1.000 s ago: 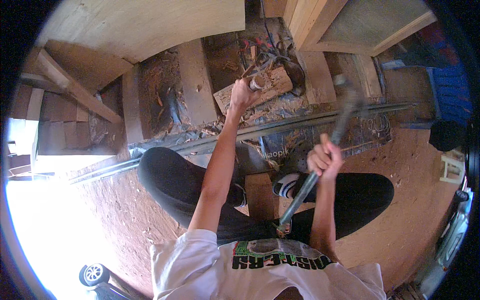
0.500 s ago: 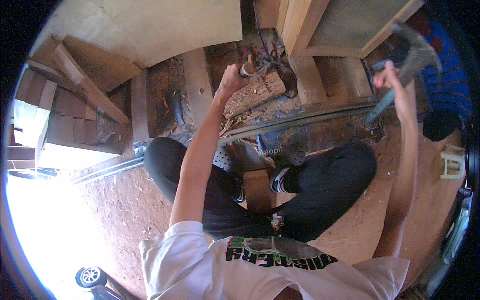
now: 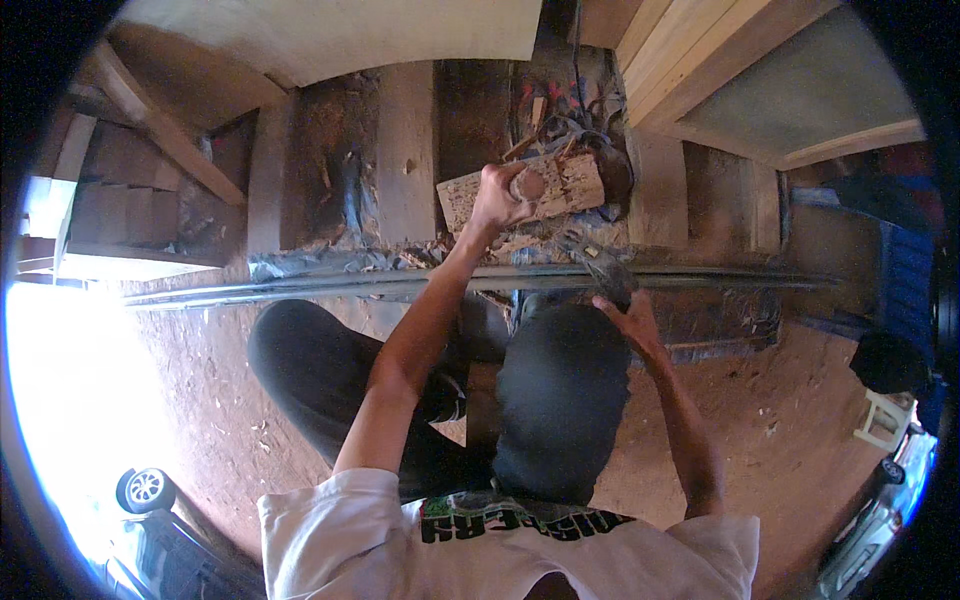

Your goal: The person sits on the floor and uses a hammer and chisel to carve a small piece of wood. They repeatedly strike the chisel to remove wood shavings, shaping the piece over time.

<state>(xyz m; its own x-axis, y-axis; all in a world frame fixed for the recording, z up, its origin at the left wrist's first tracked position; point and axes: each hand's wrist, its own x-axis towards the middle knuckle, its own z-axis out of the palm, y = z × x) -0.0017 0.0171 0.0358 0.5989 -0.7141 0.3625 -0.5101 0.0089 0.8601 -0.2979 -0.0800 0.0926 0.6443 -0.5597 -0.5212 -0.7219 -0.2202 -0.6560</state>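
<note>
My left hand is closed round a chisel-like tool with a thick wooden handle, its round butt end facing up. Its blade is hidden under the hand. Beneath lies a rough, chipped wooden block, tilted slightly up to the right. Nearer to me and to the right, my right hand grips a dark hammer, low beside my raised right knee. The hammer points up and left toward the block, apart from it; its outline is partly blurred.
Wood chips and tangled scraps lie around the block. Long dark pipes or rails cross in front of it. Wooden beams stand beyond, with a framed panel at far right. A white stool stands on the earth floor at right.
My right hand has swung the hammer down and left from its raised place at the far right. The left hand has shifted slightly over the block, and my right knee has risen inward.
</note>
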